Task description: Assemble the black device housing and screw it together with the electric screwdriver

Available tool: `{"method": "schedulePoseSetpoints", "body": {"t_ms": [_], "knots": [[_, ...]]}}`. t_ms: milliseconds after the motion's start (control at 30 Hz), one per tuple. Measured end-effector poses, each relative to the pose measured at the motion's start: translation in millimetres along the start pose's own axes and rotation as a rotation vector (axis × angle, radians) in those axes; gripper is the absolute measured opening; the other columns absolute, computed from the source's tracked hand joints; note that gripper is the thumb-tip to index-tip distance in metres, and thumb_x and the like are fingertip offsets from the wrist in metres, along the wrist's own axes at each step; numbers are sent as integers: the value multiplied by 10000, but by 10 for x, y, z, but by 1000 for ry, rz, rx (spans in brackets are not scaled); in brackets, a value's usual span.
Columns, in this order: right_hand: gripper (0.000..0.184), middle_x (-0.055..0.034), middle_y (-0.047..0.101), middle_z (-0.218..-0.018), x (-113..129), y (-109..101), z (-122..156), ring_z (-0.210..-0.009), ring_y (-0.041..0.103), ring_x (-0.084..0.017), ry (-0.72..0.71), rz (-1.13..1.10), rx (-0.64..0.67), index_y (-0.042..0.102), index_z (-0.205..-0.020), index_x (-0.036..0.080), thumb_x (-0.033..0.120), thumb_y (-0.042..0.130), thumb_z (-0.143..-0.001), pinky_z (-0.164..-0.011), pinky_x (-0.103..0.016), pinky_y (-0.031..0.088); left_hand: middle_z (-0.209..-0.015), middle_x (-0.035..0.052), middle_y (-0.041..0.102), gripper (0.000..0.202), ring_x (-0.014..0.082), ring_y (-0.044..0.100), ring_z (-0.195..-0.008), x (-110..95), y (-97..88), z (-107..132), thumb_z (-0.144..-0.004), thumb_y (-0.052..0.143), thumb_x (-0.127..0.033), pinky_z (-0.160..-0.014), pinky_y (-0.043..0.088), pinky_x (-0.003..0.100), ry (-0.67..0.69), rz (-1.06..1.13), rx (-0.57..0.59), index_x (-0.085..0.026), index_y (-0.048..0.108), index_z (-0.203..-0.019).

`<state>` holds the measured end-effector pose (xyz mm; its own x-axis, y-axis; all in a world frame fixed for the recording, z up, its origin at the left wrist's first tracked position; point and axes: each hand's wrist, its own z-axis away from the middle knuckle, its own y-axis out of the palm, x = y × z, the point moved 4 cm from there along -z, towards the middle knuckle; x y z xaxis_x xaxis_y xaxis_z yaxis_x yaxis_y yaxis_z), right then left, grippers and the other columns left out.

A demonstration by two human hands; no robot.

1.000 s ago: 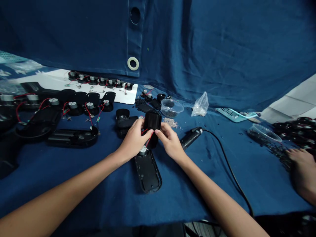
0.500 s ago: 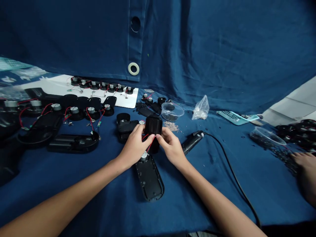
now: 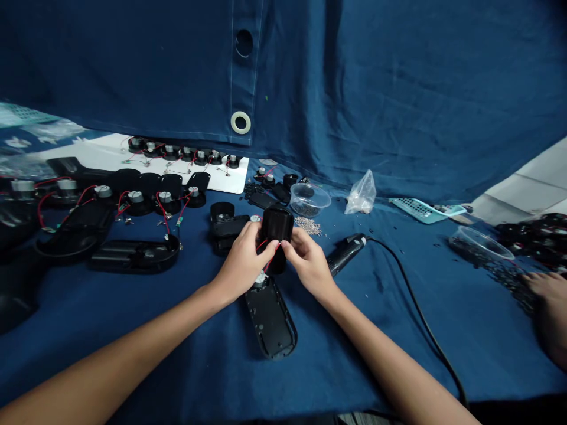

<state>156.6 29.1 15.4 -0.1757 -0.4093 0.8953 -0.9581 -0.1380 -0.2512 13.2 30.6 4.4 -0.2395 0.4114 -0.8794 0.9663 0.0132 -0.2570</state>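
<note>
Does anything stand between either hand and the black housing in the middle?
Nothing visible does: the left hand and right hand hold the black housing from its two sides. Red wires show by the left thumb; whether any is pinched is hidden.

Deep-blue curtain (image 3: 398,88) right across the back here, folds running down it, a pale ring (image 3: 233,123) low on its seam! Below, the bench (image 3: 390,348) wears matching blue; pale panels (image 3: 522,183) at far right, cool, dim light overall.
</note>
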Motion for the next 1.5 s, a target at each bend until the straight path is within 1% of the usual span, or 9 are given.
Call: {"method": "schedulePoseSetpoints", "body": {"t_ms": [100,200,367,633,767,933,1100,1367,1500], "knots": [[215,-20,623,-919,-3,3,5,-880,608,-159,5,0,8,561,-1050,209,347,543,-886,-841,-296,484,-1119,113,611,278,222,626,-1042,17,9,-1,-864,575,-282,-932,510,401,-22,35,5,-165,521,-1110],[215,-16,626,-888,-3,3,8,-851,611,-160,20,14,6,565,-1040,212,361,542,-886,-819,-295,492,-1132,114,621,284,216,638,-1035,33,16,-1,-859,585,-288,-927,518,387,-44,98,14,-166,533,-1110],[215,-20,641,-901,5,-6,9,-882,617,-167,11,13,-16,577,-1017,206,367,554,-875,-814,-293,493,-1148,110,620,284,213,635,-1058,31,19,-3,-867,583,-294,-936,518,375,-47,149,32,-170,543,-1118],[207,-22,653,-913,9,-7,9,-866,619,-161,34,1,-9,582,-1010,200,350,565,-867,-791,-280,491,-1150,115,611,288,208,629,-1059,37,26,4,-870,573,-279,-946,512,372,-39,108,20,-167,538,-1132],[203,-24,661,-906,23,-14,7,-850,618,-162,29,6,-5,586,-993,198,351,568,-861,-777,-281,493,-1113,111,623,256,208,640,-1015,32,15,3,-862,576,-292,-907,530,371,-42,61,7,-164,547,-1081],[193,-11,640,-836,9,-14,17,-836,610,-163,33,36,-11,593,-969,197,351,556,-859,-767,-280,483,-1051,101,641,225,209,652,-957,29,11,7,-854,577,-291,-844,551,364,-56,8,6,-168,557,-1041],[201,-7,625,-816,9,-14,33,-827,603,-161,35,38,-18,593,-999,195,340,554,-864,-762,-275,475,-1019,93,651,208,212,658,-933,9,10,22,-851,587,-292,-815,556,356,-59,0,-13,-176,568,-1023],[195,-12,610,-825,15,9,47,-761,577,-150,41,76,-32,582,-992,195,346,546,-874,-710,-267,458,-1040,106,652,207,215,653,-955,2,11,12,-856,538,-249,-834,542,363,-82,2,-15,-163,563,-1043],[199,-12,614,-824,34,37,61,-760,581,-149,32,73,-48,577,-986,192,352,547,-873,-707,-261,459,-1102,129,640,218,230,640,-1010,-15,2,0,-853,527,-259,-839,537,357,-91,31,11,-150,559,-1039]]}}
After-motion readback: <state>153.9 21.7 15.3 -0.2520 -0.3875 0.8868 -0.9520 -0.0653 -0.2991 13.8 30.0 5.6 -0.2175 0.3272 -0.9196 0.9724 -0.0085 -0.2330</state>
